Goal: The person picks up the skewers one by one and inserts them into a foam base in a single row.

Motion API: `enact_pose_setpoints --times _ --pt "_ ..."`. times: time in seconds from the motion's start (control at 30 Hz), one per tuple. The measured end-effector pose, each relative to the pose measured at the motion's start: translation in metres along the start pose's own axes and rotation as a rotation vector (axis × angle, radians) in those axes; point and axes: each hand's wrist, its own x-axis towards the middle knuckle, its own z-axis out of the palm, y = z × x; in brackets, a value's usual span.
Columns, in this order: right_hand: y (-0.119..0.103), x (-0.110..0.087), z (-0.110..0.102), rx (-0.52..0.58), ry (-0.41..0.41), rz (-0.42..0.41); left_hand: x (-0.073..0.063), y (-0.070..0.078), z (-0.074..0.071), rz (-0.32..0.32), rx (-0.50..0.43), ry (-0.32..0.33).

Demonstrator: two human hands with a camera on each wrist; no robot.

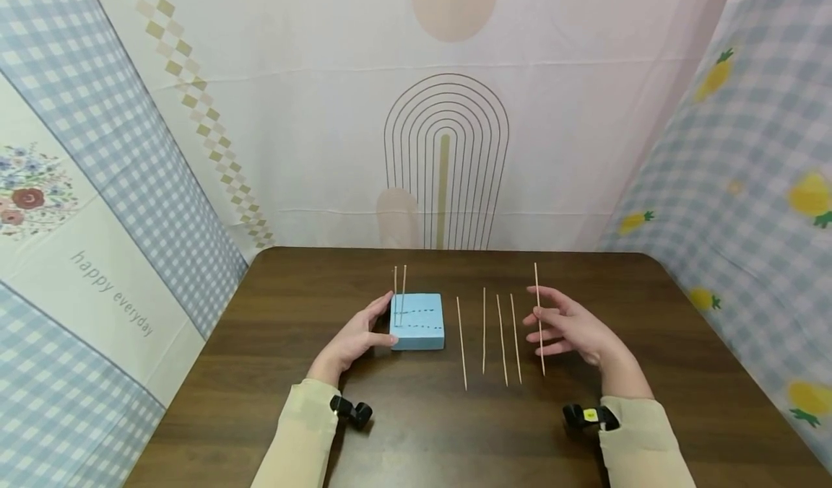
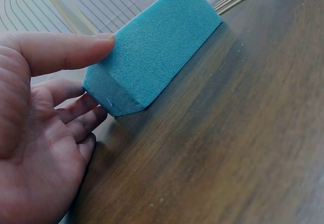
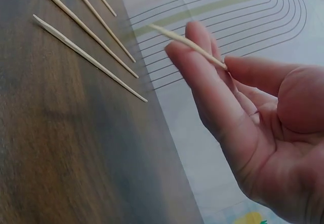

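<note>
My left hand [image 1: 354,340] holds the left side of a light blue foam block [image 1: 419,343]. Its thumb presses the near face in the left wrist view, with the other fingers around the block's end [image 2: 114,92]. Two rows of small dark marks cross the block's top, and two thin wooden sticks [image 1: 404,279] stand upright near its left edge. To the right, my right hand [image 1: 572,329] pinches another thin wooden stick [image 3: 174,36] between thumb and fingers, over the table.
Several loose wooden sticks [image 1: 462,343] lie roughly parallel on the brown wooden table [image 1: 455,445], between the block and my right hand. A patterned cloth [image 1: 312,149] hangs behind the table's far edge, with checked cloths at both sides.
</note>
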Motion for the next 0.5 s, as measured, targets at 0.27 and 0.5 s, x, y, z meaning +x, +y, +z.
enact_pose_setpoints --times 0.27,0.5 --pt "-0.0008 0.0004 0.0035 0.002 0.028 -0.02 0.0009 0.0001 0.0008 0.008 -0.002 -0.001" --pt "-0.0001 0.0031 0.0094 0.007 -0.055 -0.047 0.0005 0.0009 0.0002 0.003 -0.026 -0.007"
